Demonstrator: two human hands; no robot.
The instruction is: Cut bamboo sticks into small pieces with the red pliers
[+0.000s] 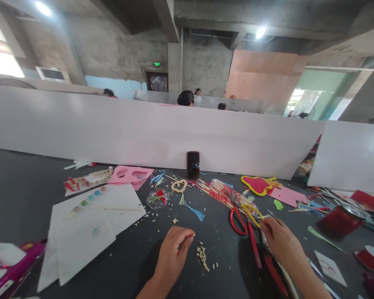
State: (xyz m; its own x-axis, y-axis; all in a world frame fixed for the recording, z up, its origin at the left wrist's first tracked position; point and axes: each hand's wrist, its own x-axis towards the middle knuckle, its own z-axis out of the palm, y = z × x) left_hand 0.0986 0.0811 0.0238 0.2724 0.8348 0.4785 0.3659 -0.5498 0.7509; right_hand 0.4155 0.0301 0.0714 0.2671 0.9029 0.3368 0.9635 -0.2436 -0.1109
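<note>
My left hand [175,249] is above the dark table, thumb and forefinger pinched on a tiny pale bead [193,235]. Just right of it lies a small pile of pale beads [202,256]. My right hand [280,238] has its fingers curled, their tips at the yellow loop of a pair of scissors [251,212] with a red loop on the other side. Pliers with red handles [274,275] lie partly under that hand. Beyond my hands are a ring of pale beads [178,186], a blue tassel [195,211] and a clear dish [157,199] with something red in it.
White sheets [84,236] and a purple glue gun [15,268] lie left. A phone [193,165] leans against the white partition [149,133]. Red patterned sticks [216,194], a red-and-yellow cutout [258,185], a red tin [341,222] and a red ribbon spool [372,258] lie right. People's heads show beyond.
</note>
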